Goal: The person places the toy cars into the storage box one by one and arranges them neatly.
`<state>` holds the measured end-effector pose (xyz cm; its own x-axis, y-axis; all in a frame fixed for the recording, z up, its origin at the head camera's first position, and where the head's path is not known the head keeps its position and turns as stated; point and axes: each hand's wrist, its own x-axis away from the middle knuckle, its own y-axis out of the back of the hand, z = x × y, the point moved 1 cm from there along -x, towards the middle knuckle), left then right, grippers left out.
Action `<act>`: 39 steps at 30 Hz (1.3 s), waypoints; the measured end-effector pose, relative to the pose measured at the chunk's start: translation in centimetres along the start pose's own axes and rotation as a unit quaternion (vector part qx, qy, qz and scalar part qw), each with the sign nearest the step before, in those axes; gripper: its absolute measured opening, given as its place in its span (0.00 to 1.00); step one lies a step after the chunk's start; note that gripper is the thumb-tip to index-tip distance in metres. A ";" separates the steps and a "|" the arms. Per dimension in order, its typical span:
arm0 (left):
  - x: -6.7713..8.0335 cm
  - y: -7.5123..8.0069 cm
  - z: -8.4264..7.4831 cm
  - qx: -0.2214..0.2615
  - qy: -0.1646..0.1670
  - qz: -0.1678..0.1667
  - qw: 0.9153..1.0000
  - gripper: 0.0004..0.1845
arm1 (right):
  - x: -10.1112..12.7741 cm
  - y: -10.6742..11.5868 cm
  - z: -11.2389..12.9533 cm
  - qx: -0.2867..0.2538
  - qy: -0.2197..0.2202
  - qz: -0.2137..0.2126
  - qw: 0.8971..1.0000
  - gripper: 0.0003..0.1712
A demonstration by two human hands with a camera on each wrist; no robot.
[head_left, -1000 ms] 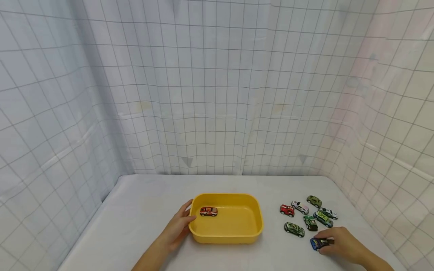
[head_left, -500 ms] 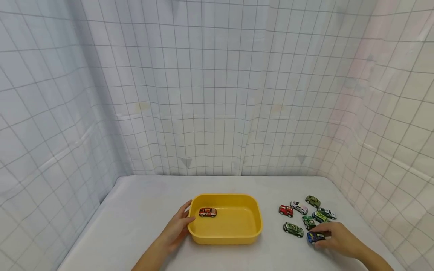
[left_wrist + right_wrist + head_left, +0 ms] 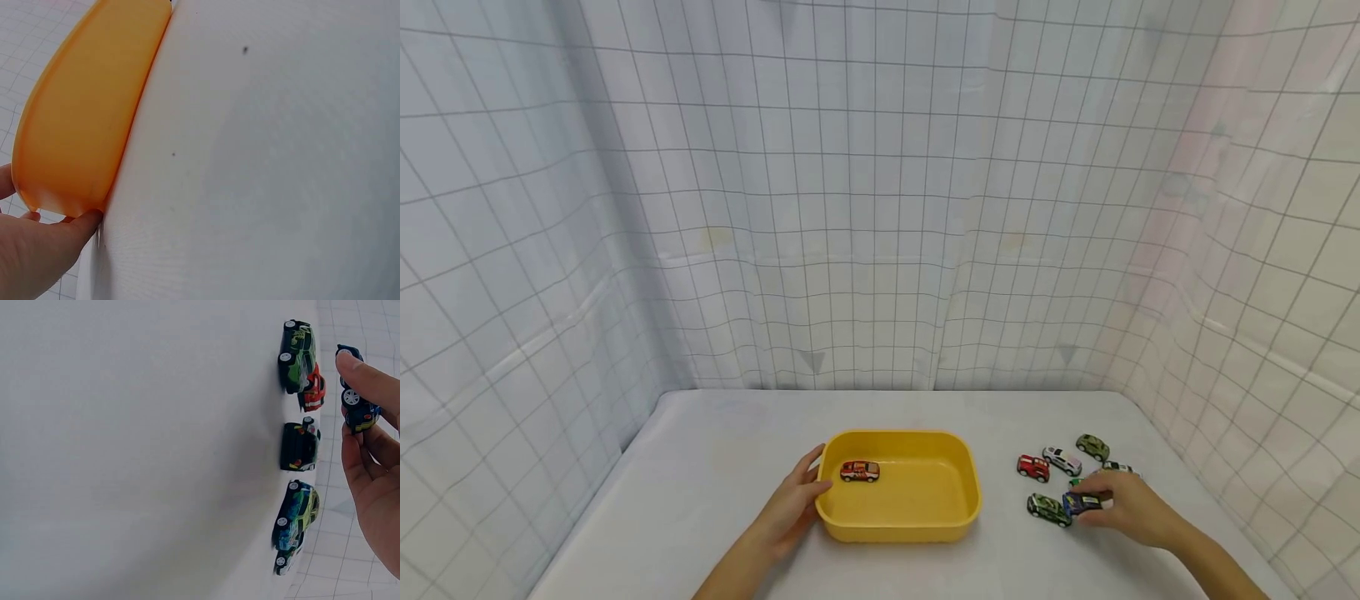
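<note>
My left hand (image 3: 788,508) grips the left side of a yellow plastic tray (image 3: 898,533), its thumb over the rim. A red and orange toy car (image 3: 859,472) lies inside the tray near that hand. In the left wrist view, the fingers and thumb wrap one end of the tray (image 3: 81,119). My right hand (image 3: 1135,507) pinches a dark blue toy car (image 3: 1078,503) between thumb and fingers. The right wrist view has this blue car (image 3: 352,397) raised above the table. Below it and to its left stands a green camouflage toy car (image 3: 1047,509).
Around the right hand are a red toy car (image 3: 1033,468), a white and pink one (image 3: 1062,460), an olive one (image 3: 1093,447) and a white one (image 3: 1120,468). Partly hidden green cars stand near the fingers. Gridded white cloth (image 3: 880,250) surrounds the white table (image 3: 722,450).
My right hand has moved left and slightly away from me with the blue toy car, which is now lifted off the table. The left hand and tray stay nearly in place.
</note>
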<state>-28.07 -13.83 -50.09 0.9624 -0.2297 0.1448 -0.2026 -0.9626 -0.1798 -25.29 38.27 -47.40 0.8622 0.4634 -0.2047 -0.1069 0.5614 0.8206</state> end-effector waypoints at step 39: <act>0.2 -0.1 -0.1 0.008 -0.001 0.005 1.000 0.37 | -6.1 0.3 3.6 0.025 0.026 0.022 0.999 0.22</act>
<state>-27.92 -13.82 -49.92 0.9607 -0.2388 0.1418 -0.2091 -0.9580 -0.1963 -28.80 33.11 -44.02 0.8307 0.5217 -0.1943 -0.1177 0.5057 0.8546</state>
